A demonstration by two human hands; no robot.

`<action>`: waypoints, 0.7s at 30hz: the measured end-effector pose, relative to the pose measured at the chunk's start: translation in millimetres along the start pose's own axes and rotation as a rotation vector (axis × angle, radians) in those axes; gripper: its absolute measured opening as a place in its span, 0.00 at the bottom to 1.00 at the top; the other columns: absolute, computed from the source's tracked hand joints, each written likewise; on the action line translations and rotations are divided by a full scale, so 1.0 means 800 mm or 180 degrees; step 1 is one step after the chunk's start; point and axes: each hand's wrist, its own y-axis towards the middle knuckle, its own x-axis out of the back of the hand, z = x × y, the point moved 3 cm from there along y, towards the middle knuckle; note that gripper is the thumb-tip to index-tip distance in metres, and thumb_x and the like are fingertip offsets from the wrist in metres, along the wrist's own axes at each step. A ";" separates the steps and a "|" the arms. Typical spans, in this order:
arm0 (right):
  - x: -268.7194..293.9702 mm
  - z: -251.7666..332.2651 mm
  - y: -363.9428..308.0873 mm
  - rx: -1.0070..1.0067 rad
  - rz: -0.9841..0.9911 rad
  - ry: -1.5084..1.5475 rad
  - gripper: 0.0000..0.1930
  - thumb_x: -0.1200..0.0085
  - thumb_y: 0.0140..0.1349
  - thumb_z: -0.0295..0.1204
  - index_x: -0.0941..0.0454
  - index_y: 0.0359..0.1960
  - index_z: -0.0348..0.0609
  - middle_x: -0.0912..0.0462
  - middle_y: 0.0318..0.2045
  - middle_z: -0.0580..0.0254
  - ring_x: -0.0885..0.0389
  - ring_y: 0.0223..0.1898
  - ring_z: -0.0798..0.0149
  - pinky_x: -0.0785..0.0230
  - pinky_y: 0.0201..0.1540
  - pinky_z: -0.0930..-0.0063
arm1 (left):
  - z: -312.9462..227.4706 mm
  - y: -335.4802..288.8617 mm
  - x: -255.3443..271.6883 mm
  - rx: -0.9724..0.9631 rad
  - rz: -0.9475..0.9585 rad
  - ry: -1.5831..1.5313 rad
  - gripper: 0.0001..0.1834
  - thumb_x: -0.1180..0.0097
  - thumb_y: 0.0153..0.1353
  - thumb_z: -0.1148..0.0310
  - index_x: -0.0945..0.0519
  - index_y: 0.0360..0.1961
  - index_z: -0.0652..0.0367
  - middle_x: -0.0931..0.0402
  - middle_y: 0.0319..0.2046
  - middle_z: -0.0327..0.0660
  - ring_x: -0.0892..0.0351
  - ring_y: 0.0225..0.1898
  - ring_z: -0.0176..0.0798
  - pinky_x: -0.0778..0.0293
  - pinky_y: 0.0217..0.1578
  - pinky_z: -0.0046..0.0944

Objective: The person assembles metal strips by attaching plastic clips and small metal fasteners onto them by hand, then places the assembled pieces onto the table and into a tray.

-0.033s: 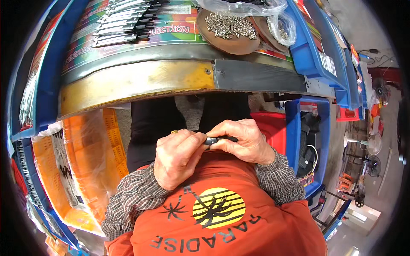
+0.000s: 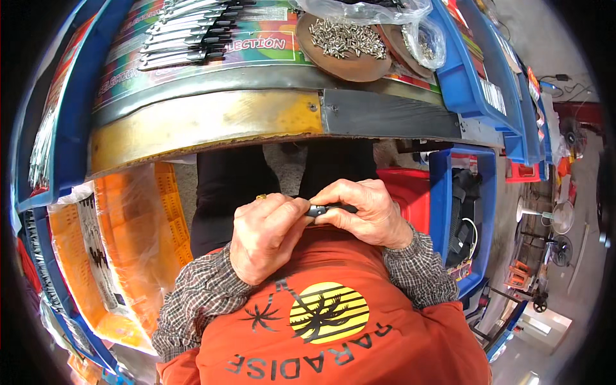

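Note:
Close to my belly, both hands meet on a small slim piece with a silver section (image 2: 316,210) and a black end. Its full shape is hidden by my fingers. My left hand (image 2: 264,234) is closed round one end, with a gold-coloured ring showing on a finger. The thumb and forefinger of my right hand (image 2: 366,208) pinch the black end. On the table beyond, a row of slim silver-and-black pieces (image 2: 186,38) lies side by side. Right of these, a brown dish (image 2: 340,72) holds a heap of small silver metal pins or screws.
The table's metal-faced edge (image 2: 212,119) runs across in front of my lap. Blue bins (image 2: 459,77) flank the tabletop. An orange plastic-lined crate (image 2: 128,224) stands low at left; a blue crate (image 2: 484,212) with black items stands low at right. Clear plastic bags (image 2: 430,42) lie by the dish.

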 end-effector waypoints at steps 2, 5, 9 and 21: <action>-0.002 -0.002 -0.003 -0.0258 -0.0109 0.0266 0.08 0.39 0.57 0.22 0.21 0.38 0.36 0.18 0.28 0.61 0.18 0.28 0.70 0.27 0.30 0.78 | 0.004 0.000 -0.001 0.0020 0.0034 -0.0016 0.13 0.34 0.44 0.79 0.21 0.33 0.60 0.22 0.24 0.42 0.21 0.24 0.44 0.28 0.24 0.38; -0.006 -0.006 -0.009 -0.0372 -0.0240 0.0457 0.07 0.40 0.58 0.22 0.21 0.38 0.36 0.18 0.29 0.61 0.18 0.28 0.71 0.27 0.30 0.79 | 0.006 -0.001 -0.003 0.0009 0.0058 -0.0038 0.13 0.33 0.44 0.79 0.21 0.33 0.60 0.22 0.24 0.42 0.21 0.24 0.43 0.28 0.24 0.38; -0.006 -0.004 -0.013 -0.0337 -0.0186 0.0422 0.07 0.40 0.59 0.22 0.21 0.38 0.35 0.18 0.28 0.61 0.18 0.28 0.72 0.27 0.30 0.80 | 0.006 -0.006 -0.006 -0.0094 0.0008 -0.0007 0.13 0.33 0.43 0.78 0.21 0.33 0.60 0.22 0.25 0.41 0.21 0.23 0.42 0.28 0.24 0.37; -0.008 -0.007 -0.017 -0.0188 -0.0381 0.0045 0.08 0.38 0.57 0.24 0.21 0.38 0.36 0.17 0.29 0.60 0.18 0.26 0.69 0.29 0.28 0.79 | 0.002 -0.010 -0.009 0.0045 -0.0157 0.0096 0.13 0.33 0.44 0.78 0.21 0.33 0.59 0.22 0.25 0.41 0.21 0.23 0.41 0.28 0.24 0.36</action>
